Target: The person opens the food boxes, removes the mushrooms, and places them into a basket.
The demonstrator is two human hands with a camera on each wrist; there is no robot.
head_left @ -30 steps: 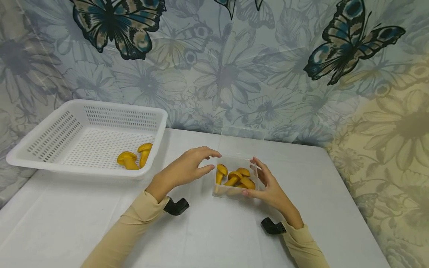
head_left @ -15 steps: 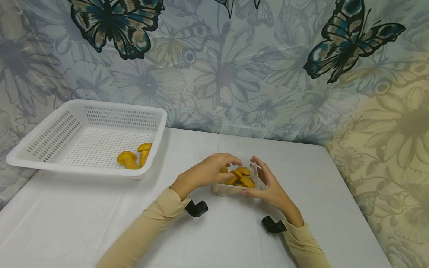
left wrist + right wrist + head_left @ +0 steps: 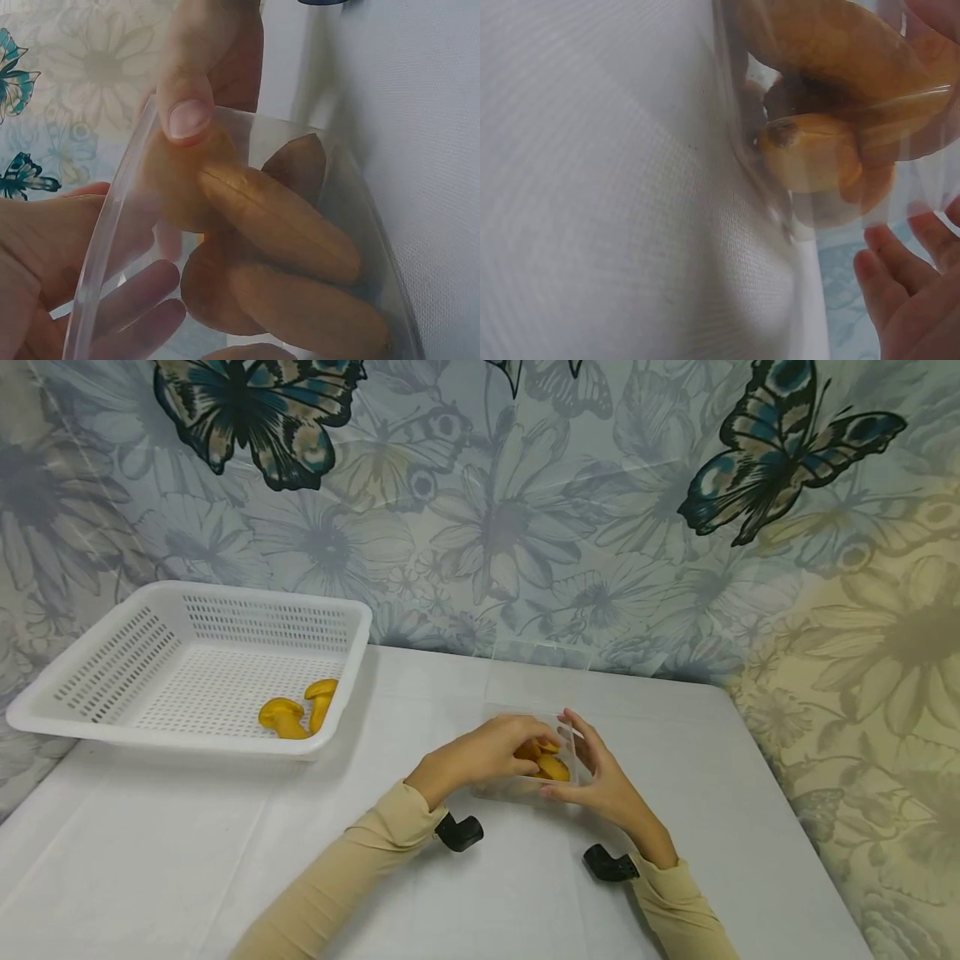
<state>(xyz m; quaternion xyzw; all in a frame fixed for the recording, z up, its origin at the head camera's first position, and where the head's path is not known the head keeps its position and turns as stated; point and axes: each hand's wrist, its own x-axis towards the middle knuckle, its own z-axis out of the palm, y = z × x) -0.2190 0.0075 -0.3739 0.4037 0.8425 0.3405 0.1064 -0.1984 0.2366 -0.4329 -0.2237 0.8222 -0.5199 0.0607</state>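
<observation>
A small clear plastic box (image 3: 517, 791) stands on the table and holds several yellow-brown mushrooms (image 3: 553, 767). From the right, my right hand (image 3: 603, 777) grips its end, thumb at the front and fingers behind. My left hand (image 3: 498, 747) reaches down into the box from the left, thumb and fingers spread around the mushrooms and hiding part of them. In the left wrist view, its extended fingers (image 3: 146, 296) come close to the mushrooms (image 3: 281, 225). The right wrist view shows mushrooms (image 3: 810, 154) through the box wall, beside my right fingers (image 3: 900, 262).
A white perforated basket (image 3: 187, 739) stands at the left with two yellow mushrooms (image 3: 282, 718) inside. The box's clear lid (image 3: 540, 672) lies opened back toward the patterned wall covering (image 3: 450, 510). White cloth covers the table (image 3: 187, 843).
My left hand has moved right, from the box's left edge down in among the mushrooms. The right hand has stayed on the box, and the box has kept its place.
</observation>
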